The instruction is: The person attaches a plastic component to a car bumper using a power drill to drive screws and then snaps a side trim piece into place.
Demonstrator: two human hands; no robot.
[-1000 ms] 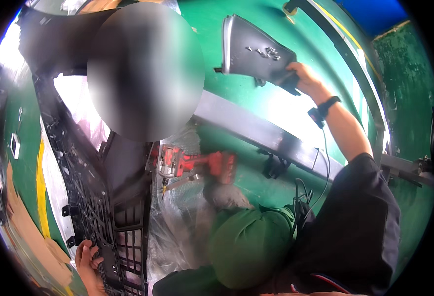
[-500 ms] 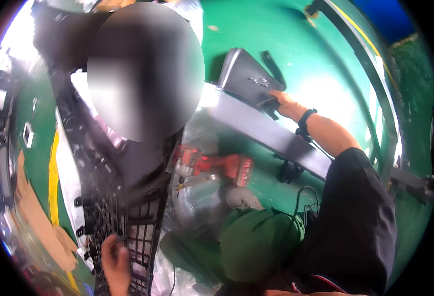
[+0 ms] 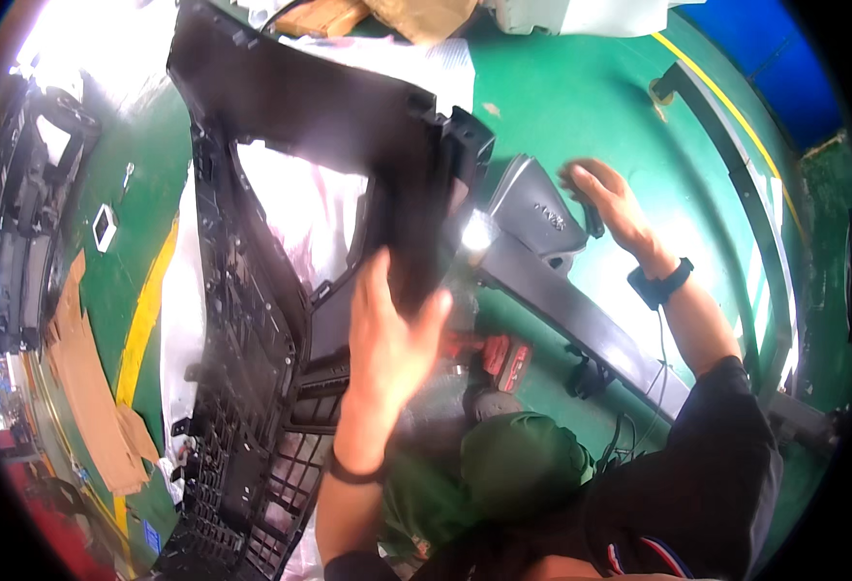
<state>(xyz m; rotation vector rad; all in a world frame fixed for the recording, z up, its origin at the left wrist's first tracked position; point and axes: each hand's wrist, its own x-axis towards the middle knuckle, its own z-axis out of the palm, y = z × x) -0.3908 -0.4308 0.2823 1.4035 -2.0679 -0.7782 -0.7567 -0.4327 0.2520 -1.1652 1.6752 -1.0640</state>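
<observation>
My left hand is raised over the large black plastic bumper, thumb and fingers apart, with nothing in it. The bumper has a grille section at its near end. Out to the right, my right hand is beside a dark grey moulded case and its black strip. The fingers of that hand are loosely bent, and no held object shows. The case rests at the far end of a grey metal beam. Below my left hand lies a red cordless power tool, partly hidden.
A dark metal frame curves along the right. Torn cardboard and a yellow floor line lie on the left. More black parts stand at the far left. My green-clothed knee is close below.
My left hand has come up and right from the grille. My right hand has left the case's near corner and moved farther away, beside the black strip. The view has shifted.
</observation>
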